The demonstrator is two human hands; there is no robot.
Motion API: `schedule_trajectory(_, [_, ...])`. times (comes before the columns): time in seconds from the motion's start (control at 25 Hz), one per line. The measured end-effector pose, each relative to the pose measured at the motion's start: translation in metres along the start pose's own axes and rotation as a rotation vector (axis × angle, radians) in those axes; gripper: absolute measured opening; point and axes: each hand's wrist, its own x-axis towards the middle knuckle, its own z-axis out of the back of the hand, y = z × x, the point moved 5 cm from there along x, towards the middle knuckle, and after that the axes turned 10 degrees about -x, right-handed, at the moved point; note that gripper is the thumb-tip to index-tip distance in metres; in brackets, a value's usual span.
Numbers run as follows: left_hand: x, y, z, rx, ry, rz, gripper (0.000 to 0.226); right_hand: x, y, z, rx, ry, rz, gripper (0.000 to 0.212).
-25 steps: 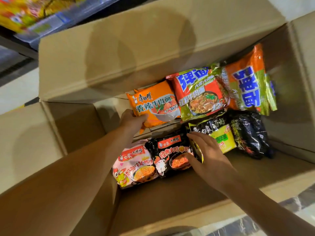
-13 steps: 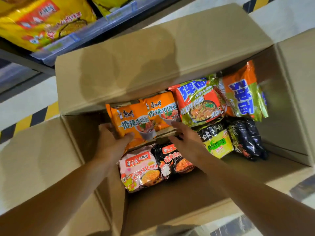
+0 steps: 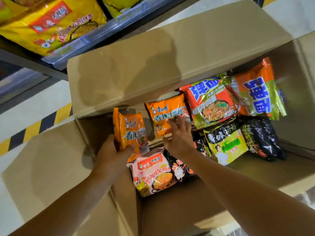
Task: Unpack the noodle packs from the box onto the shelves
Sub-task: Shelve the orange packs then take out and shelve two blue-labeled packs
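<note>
An open cardboard box [image 3: 170,210] holds several noodle packs. My left hand [image 3: 112,152] grips an orange noodle pack [image 3: 131,132] by its lower edge and holds it upright above the box's left side. My right hand [image 3: 178,135] lies on a second orange pack [image 3: 166,114] that is still in the box, fingers spread over its lower right part. Beside it are a red-green pack [image 3: 211,103] and an orange-green pack [image 3: 255,92]. Nearer me lie a pink pack [image 3: 153,174], a black-red pack [image 3: 180,167], a green-black pack [image 3: 225,142] and a black pack [image 3: 262,138].
The box's far flap [image 3: 153,65] stands up between the packs and the shelf. A shelf [image 3: 85,40] at the top left carries yellow noodle packs [image 3: 51,23]. Yellow-black floor tape [image 3: 34,126] runs left of the box. The left flap [image 3: 51,167] lies folded outward.
My left hand has lifted the first orange pack up and to the left, turning it upright. My right hand has moved up from the black-red pack onto the second orange pack.
</note>
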Motion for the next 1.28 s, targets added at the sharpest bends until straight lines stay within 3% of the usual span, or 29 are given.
schedule_trajectory(0.12, [0.001,0.004,0.001,-0.001,0.02,-0.004,0.028,0.012,-0.016,0.012,0.205,-0.141,-0.145,0.071])
schedule_trajectory(0.32, [0.004,0.008,0.001,-0.035,0.044,-0.004,0.027,0.033,-0.019,0.004,0.307,-0.078,-0.415,0.094])
schedule_trajectory(0.4, [0.004,0.008,0.001,-0.034,0.055,-0.016,0.025,0.033,-0.028,0.003,0.262,-0.112,-0.537,0.094])
schedule_trajectory(0.48, [0.004,0.01,0.002,-0.041,0.054,-0.018,0.024,0.032,-0.037,0.001,0.263,-0.133,-0.598,0.082])
schedule_trajectory(0.64, [0.001,0.003,0.004,-0.032,0.069,-0.017,0.022,0.02,-0.036,0.0,0.48,-0.046,-0.481,0.033])
schedule_trajectory(0.72, [-0.002,-0.001,0.005,-0.001,0.071,-0.006,0.022,0.014,-0.028,-0.003,0.68,0.034,-0.462,0.034])
schedule_trajectory(0.92, [-0.031,-0.028,0.033,0.063,0.039,-0.035,0.028,-0.018,0.004,0.031,0.808,-0.002,-0.375,0.048])
schedule_trajectory(1.04, [-0.068,-0.054,0.062,0.083,0.048,-0.08,0.03,-0.054,0.013,0.077,0.846,-0.01,-0.273,0.023])
schedule_trajectory(1.16, [-0.119,-0.102,0.096,0.132,0.079,-0.147,0.027,-0.103,0.023,0.142,0.861,-0.059,-0.19,0.014])
schedule_trajectory(1.28, [-0.182,-0.166,0.128,0.069,0.164,-0.232,0.049,-0.162,0.04,0.218,0.925,-0.13,-0.189,0.026])
